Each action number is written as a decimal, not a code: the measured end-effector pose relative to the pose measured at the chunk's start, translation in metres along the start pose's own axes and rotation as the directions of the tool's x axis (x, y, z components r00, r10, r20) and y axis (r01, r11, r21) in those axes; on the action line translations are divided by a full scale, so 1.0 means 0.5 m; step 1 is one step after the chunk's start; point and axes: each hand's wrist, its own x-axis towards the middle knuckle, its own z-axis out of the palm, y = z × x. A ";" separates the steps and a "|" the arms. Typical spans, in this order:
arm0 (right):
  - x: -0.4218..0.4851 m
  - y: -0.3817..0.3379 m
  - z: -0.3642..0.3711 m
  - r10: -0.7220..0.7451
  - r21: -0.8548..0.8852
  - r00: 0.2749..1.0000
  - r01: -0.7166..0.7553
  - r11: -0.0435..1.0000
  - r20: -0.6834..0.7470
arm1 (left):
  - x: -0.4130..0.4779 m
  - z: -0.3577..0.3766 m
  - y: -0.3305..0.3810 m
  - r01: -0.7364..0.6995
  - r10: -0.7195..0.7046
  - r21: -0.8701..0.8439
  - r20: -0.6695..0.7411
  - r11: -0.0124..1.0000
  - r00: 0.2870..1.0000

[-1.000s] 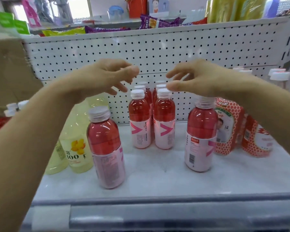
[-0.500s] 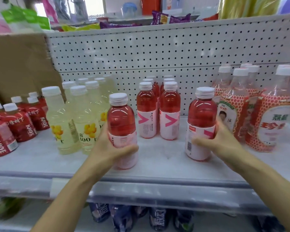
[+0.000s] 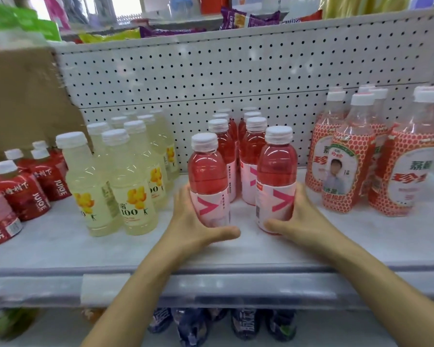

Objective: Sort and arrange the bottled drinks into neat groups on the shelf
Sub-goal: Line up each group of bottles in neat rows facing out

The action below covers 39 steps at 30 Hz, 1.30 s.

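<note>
Two pink drink bottles with white caps and a pink V on the label stand upright at the front of the white shelf (image 3: 60,249). My left hand (image 3: 193,229) wraps the base of the left pink bottle (image 3: 207,176). My right hand (image 3: 298,219) grips the base of the right pink bottle (image 3: 277,169). Both stand directly in front of two rows of the same pink bottles (image 3: 253,146) that run back to the pegboard.
Pale yellow drink bottles (image 3: 133,181) are grouped to the left, red juice bottles (image 3: 23,191) further left. Taller bottles with red-patterned labels (image 3: 348,166) stand at the right. The perforated back panel (image 3: 236,71) closes the shelf behind. Dark packets lie on the shelf below.
Both hands came down from above onto the two front pink bottles, then slid them inward and back, turning their V labels forward, in line with the pink rows.
</note>
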 end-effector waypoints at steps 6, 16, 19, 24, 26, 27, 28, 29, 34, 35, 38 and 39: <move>0.001 -0.009 0.021 -0.019 -0.019 1.000 0.019 1.000 -0.004 | 0.040 0.029 -0.020 0.060 -0.055 0.057 -0.095 0.997 0.994; 0.015 -0.021 0.035 -0.005 0.028 1.000 0.005 1.000 -0.004 | 0.045 0.045 -0.006 0.032 -0.023 0.077 -0.112 0.997 0.993; 0.014 -0.023 0.035 0.000 0.023 1.000 0.000 1.000 0.000 | 0.050 0.040 -0.008 0.033 -0.029 0.038 -0.086 0.999 0.996; 0.010 -0.025 0.031 0.048 -0.021 0.999 -0.048 0.999 0.016 | 0.052 0.035 -0.009 0.061 -0.061 -0.001 -0.021 0.998 0.998; -0.009 -0.029 0.019 0.084 -0.038 0.996 -0.083 0.996 0.018 | 0.042 0.028 0.003 0.100 -0.100 -0.026 -0.016 0.995 0.995; -0.024 -0.030 0.008 0.099 -0.050 0.995 -0.098 0.994 0.003 | 0.033 0.023 0.013 0.104 -0.104 -0.005 -0.082 0.995 0.991; -0.042 -0.031 -0.005 0.103 -0.066 0.994 -0.104 0.992 -0.025 | 0.021 0.019 0.026 0.079 -0.069 0.043 -0.196 0.996 0.978; -0.060 -0.031 -0.022 0.091 -0.084 0.994 -0.097 0.992 -0.067 | 0.005 0.016 0.043 0.014 0.016 0.091 -0.315 0.996 0.949; -0.118 -0.016 -0.130 -0.092 -0.102 0.922 0.057 0.993 -0.377 | -0.053 0.072 0.156 -0.377 0.378 0.056 -0.261 0.925 0.888; -0.120 -0.012 -0.154 -0.113 -0.093 0.885 0.079 0.993 -0.452 | -0.053 0.094 0.170 -0.393 0.391 0.029 -0.183 0.919 0.902; -0.108 0.008 -0.231 -0.113 -0.069 0.772 0.089 0.994 -0.626 | -0.038 0.161 0.202 -0.371 0.371 -0.011 -0.002 0.929 0.929; -0.098 0.017 -0.256 -0.107 -0.072 0.745 0.080 0.994 -0.658 | -0.030 0.182 0.211 -0.351 0.352 -0.019 0.046 0.936 0.935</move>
